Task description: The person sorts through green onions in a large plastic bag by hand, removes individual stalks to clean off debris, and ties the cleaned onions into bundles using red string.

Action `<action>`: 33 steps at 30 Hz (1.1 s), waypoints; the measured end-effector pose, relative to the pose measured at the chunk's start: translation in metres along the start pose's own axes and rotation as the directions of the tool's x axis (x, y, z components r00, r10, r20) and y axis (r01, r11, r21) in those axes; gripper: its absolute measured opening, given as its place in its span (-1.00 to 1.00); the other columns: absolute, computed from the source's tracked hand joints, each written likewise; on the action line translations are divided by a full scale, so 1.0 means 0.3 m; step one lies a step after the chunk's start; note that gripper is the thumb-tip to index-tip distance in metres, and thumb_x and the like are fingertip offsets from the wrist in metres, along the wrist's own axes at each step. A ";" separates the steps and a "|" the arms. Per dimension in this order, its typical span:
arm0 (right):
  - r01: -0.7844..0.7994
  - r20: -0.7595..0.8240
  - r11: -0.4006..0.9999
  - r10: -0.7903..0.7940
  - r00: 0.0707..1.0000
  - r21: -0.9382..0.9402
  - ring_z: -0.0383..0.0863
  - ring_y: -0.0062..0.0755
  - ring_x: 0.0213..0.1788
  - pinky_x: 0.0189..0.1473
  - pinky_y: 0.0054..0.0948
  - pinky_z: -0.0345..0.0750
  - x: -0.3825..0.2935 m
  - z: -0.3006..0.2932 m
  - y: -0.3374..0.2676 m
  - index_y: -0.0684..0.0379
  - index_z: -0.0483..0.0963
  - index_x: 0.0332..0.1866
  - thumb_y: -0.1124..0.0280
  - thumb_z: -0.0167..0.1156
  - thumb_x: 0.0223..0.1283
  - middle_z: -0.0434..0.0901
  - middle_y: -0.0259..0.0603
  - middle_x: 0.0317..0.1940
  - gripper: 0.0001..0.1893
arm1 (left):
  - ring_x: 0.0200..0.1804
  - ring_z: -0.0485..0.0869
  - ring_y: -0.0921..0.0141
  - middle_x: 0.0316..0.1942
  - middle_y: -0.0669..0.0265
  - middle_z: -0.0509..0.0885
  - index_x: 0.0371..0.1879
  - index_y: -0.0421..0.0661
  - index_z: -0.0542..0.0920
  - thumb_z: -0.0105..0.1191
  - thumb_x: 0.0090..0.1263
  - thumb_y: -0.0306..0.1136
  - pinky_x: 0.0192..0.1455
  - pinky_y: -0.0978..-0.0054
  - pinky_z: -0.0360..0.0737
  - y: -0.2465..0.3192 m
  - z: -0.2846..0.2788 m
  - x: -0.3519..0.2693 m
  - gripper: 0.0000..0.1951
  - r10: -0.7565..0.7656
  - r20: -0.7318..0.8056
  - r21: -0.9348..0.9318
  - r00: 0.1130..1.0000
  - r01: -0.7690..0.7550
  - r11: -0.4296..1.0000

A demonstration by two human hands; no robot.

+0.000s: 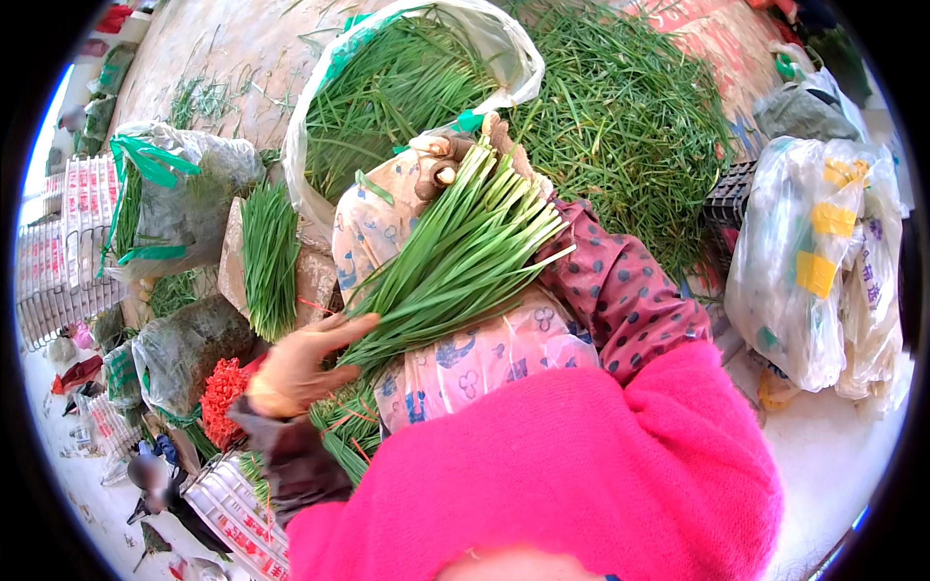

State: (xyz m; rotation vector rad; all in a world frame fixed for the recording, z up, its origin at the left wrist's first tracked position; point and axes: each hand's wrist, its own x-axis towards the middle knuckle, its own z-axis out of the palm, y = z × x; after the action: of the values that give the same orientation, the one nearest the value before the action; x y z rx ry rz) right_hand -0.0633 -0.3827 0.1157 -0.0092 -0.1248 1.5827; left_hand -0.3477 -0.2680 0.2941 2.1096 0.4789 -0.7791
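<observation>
A loose bunch of garlic chives (458,254) lies slantwise across my lap, pale stem ends to the upper right and leaf tips to the lower left. My right hand (512,152), in a brown work glove, grips it near the stem ends; its fingertips show on the far side of the bunch. Motion blurs my gloved left hand (312,363), whose fingers are spread beside the leaf tips; whether they touch the leaves I cannot tell. A patterned apron (479,356) covers my lap. Left of it, a neat chive bundle (270,261) rests on a block (234,250).
Ahead stands an open plastic bag (305,109) of chives beside a heap of loose leaves (617,131). Banded bundles (341,428) and a clump of orange-red bands (224,399) lie left. White crates (236,508) stand beyond. Plastic bags (792,269) hang over a black crate (732,192) at right.
</observation>
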 end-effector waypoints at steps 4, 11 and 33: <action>-0.034 0.101 0.999 0.032 0.994 0.024 0.62 -0.01 0.03 0.18 0.00 0.51 0.027 0.043 0.003 0.33 0.36 0.33 -0.50 -0.09 0.16 0.66 -0.23 -0.26 0.01 | 0.37 0.46 0.21 0.36 0.02 0.45 0.51 -0.11 0.14 0.44 0.12 -0.37 0.40 0.18 0.38 -0.052 -0.133 -0.064 -0.04 0.339 -0.240 -0.540 0.910 -0.415 0.732; -0.234 0.193 0.966 0.252 0.948 -0.112 0.67 -0.27 -0.09 -0.01 -0.37 0.59 0.090 0.071 -0.020 0.36 0.28 0.39 -0.51 -0.02 0.10 0.69 -0.16 -0.19 0.07 | 0.36 0.35 0.20 0.36 0.13 0.35 0.46 -0.14 0.08 0.59 -0.13 -0.14 0.40 0.22 0.30 -0.002 0.077 0.430 0.16 0.240 -0.132 -0.761 0.962 -0.253 0.598; -0.744 -0.297 -0.414 -0.730 0.615 -0.525 0.70 -0.07 -0.04 0.03 -0.21 0.59 -0.336 0.300 -0.399 0.22 0.57 0.05 0.27 0.17 0.20 0.70 0.04 -0.14 -0.64 | 0.06 0.62 0.43 0.09 0.28 0.66 0.26 -0.21 0.49 0.39 0.25 -0.22 0.13 0.44 0.56 0.118 0.235 0.335 -0.37 -0.053 -0.322 -0.892 0.945 -0.284 0.352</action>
State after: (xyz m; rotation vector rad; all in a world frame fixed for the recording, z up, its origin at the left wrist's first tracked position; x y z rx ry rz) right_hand 0.0501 -0.4885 0.2080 -2.4765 -0.8443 0.5063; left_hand -0.2789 -0.3391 0.2129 1.0865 0.7077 0.0251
